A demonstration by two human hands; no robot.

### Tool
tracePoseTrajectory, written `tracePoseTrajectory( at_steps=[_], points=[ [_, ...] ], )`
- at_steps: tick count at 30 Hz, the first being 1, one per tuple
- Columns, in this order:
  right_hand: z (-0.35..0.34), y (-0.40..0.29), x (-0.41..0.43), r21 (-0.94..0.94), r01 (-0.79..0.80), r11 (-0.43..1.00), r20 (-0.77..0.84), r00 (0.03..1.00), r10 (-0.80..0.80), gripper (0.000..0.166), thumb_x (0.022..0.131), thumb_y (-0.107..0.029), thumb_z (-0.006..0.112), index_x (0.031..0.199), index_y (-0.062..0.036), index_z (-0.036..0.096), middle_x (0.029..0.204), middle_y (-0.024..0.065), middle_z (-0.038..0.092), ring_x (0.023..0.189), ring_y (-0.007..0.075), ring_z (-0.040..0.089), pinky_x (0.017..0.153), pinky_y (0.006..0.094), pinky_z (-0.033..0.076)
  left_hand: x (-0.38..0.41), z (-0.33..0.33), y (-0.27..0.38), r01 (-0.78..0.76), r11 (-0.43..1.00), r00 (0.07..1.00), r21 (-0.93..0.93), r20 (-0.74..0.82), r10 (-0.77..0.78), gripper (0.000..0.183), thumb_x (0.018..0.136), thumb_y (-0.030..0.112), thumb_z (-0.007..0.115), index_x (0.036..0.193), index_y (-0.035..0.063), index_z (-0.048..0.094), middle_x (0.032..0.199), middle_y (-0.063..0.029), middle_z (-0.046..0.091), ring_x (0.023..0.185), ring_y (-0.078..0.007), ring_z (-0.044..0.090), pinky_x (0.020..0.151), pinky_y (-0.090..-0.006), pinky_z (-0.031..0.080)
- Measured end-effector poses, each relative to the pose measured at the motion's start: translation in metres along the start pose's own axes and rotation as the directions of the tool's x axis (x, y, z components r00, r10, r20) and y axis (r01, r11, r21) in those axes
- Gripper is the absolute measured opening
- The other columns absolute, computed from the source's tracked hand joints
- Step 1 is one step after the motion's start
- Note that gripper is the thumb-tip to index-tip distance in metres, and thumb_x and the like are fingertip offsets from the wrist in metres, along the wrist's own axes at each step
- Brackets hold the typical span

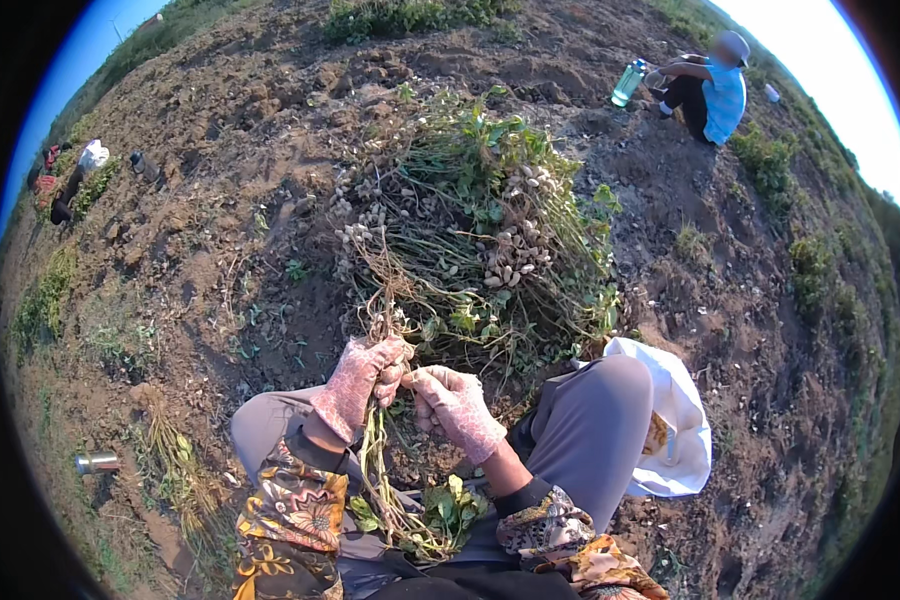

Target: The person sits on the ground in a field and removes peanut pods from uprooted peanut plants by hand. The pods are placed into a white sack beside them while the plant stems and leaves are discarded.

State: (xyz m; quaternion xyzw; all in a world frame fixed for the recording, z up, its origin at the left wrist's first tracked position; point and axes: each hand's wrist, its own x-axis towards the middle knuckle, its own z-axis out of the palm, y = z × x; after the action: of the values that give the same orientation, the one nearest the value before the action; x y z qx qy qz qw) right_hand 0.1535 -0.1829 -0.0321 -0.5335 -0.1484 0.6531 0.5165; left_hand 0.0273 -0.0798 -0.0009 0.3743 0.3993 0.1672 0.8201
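My left hand (364, 379), in a pink patterned glove, grips a bundle of peanut plants (379, 450) near the roots. The roots point up and away, and the leafy stems hang down over my lap. My right hand (454, 409), gloved alike, is just right of it, thumb and fingers pinched together at the roots; what lies between the fingertips is too small to tell. Beyond both hands lies a large heap of pulled peanut plants (450, 255), with clusters of peanut pods (514, 259) on it.
An open white sack (682, 420) with peanuts inside stands by my right knee. A metal cup or flask (97, 462) lies at the left, near dry stems (172, 465). At the back right a person (712, 90) sits beside a green bottle (628, 82). Another person (79, 176) appears at the far left.
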Motion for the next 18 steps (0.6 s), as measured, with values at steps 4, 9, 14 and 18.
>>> tracePoseTrajectory(
  at_steps=[4,9,14,18],
  points=[
    [-0.003,0.000,-0.020,-0.593,0.428,0.682,0.053,0.866,-0.498,0.019,0.093,-0.017,0.060,0.095,0.0013,0.065,0.058,-0.0011,0.054,0.048,0.0041,0.049,0.044,0.0227,0.039,0.009,0.010,-0.007,0.055,0.997,0.991,0.052,-0.129,-0.048,0.011,0.093,0.018,0.057,0.088,0.0081,0.058,0.054,0.0050,0.044,0.038,-0.0048,0.035,0.035,-0.0225,0.029],
    [-0.015,-0.053,-0.106,-0.494,0.435,0.752,0.089,0.886,-0.454,0.022,0.095,-0.015,0.053,0.094,0.0046,0.064,0.056,0.0005,0.054,0.046,0.0067,0.050,0.042,0.0213,0.038,0.029,-0.024,-0.005,-0.023,0.998,0.936,0.052,-0.348,0.040,0.013,0.089,0.020,0.062,0.085,0.0078,0.059,0.054,0.0046,0.044,0.036,-0.0067,0.037,0.034,-0.0239,0.028],
    [-0.122,-0.063,-0.170,-0.454,0.476,0.754,-0.539,0.527,-0.657,0.024,0.096,-0.016,0.051,0.097,0.0039,0.065,0.057,0.0032,0.055,0.042,0.0099,0.046,0.043,0.0227,0.039,0.012,-0.023,0.004,-0.015,1.000,0.975,0.024,-0.221,0.020,0.018,0.092,0.025,0.059,0.088,0.0069,0.058,0.057,0.0060,0.044,0.040,-0.0042,0.039,0.037,-0.0214,0.032],
    [-0.280,-0.019,-0.191,-0.844,-0.457,0.281,-0.497,0.470,-0.730,0.021,0.091,-0.015,0.058,0.107,-0.0053,0.066,0.085,0.0147,0.066,0.075,0.0262,0.064,0.071,0.0335,0.052,0.007,-0.009,0.009,-0.038,0.999,0.987,0.003,-0.158,0.038,0.020,0.093,0.025,0.059,0.092,0.0044,0.059,0.061,0.0046,0.046,0.044,-0.0045,0.042,0.040,-0.0211,0.036]
  ],
)
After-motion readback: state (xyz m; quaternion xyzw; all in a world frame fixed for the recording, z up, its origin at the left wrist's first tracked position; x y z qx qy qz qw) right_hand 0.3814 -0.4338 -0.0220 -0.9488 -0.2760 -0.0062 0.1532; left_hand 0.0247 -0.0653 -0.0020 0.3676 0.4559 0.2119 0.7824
